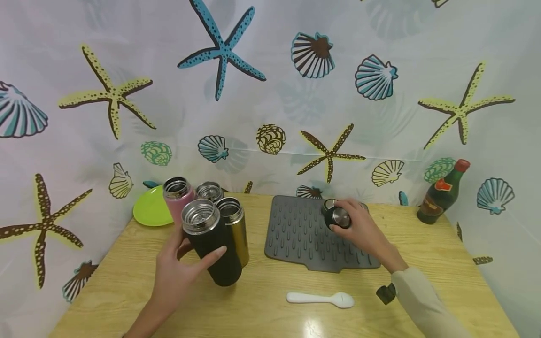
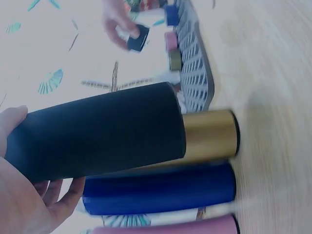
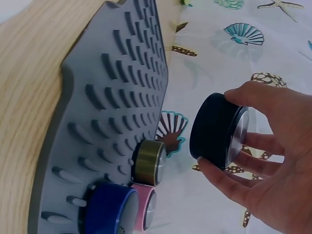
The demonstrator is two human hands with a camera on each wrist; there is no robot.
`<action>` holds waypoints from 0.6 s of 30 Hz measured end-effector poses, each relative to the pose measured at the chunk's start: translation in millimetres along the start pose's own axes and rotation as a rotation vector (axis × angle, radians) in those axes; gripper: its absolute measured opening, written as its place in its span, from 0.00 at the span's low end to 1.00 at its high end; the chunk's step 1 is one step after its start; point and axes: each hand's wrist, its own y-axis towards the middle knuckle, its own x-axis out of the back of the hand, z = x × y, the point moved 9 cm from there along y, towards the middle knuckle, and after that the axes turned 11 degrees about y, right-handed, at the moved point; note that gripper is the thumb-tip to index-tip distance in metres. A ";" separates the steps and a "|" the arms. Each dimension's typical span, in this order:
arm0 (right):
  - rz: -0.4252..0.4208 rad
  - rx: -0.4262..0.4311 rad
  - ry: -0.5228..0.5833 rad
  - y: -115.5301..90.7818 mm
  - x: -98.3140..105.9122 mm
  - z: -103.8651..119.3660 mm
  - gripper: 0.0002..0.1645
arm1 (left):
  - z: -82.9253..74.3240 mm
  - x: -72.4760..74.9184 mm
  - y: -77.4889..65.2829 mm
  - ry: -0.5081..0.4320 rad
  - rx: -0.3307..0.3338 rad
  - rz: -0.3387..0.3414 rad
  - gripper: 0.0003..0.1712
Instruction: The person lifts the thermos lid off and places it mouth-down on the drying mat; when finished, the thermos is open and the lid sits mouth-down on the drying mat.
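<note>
Two bare hands are seen, with no gloves, rings or watch. The left hand (image 1: 175, 272) and its forearm are uncovered to the frame edge. The right hand (image 1: 359, 230) is followed by a long beige sleeve (image 1: 422, 305) ending at the wrist. A small black device (image 1: 386, 293) is mounted beside that cuff.

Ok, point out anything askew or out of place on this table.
The black flask is tilted, gripped in the left hand, while the gold flask beside it stands upright. All flasks are open; the right hand holds the black lid off the mat. Nothing spilled.
</note>
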 end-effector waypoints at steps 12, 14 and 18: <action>0.008 0.039 -0.148 11.1 -20.9 -26.0 0.36 | 35.6 8.4 20.6 0.060 0.060 -0.042 0.42; 0.027 0.046 -0.171 14.2 -29.4 -30.5 0.36 | 43.8 4.1 21.5 0.067 0.078 -0.036 0.41; 0.063 0.072 -0.244 21.5 -44.7 -36.2 0.35 | 58.8 -4.7 22.5 0.075 0.086 -0.036 0.42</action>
